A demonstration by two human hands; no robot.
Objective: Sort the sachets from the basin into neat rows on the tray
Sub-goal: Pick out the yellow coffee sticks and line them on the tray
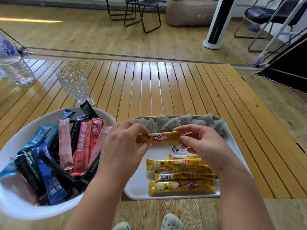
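Both hands hold one yellow Nescafe sachet [158, 138] level above the white tray [235, 146], its long side running across. The left hand [123, 143] pinches the sachet's left end in a closed finger-and-thumb grip; the right hand [202, 145] pinches the right end the same way, fingertips folded over the foil. The sachet hangs over the far half of the tray, just nearer than a row of pyramid tea bags [181, 123] that lines the tray's far edge.

On the near half of the tray lie more yellow sachets [181, 176], laid lengthwise across it but loosely, several overlapping at slight angles; the nearest one [181, 186] lies flat by the tray's near rim. A small printed logo shows on the bare tray floor between the held sachet and this group.

Left of the tray, and touching or nearly touching it, sits the white basin [20, 208], with blue, black, red and pink stick sachets [54, 155] jumbled inside. Beyond the basin stands a clear patterned goblet [73, 82], and farther left of that a plastic water bottle [15, 63]. All rest on a slatted wooden desk [166, 88].
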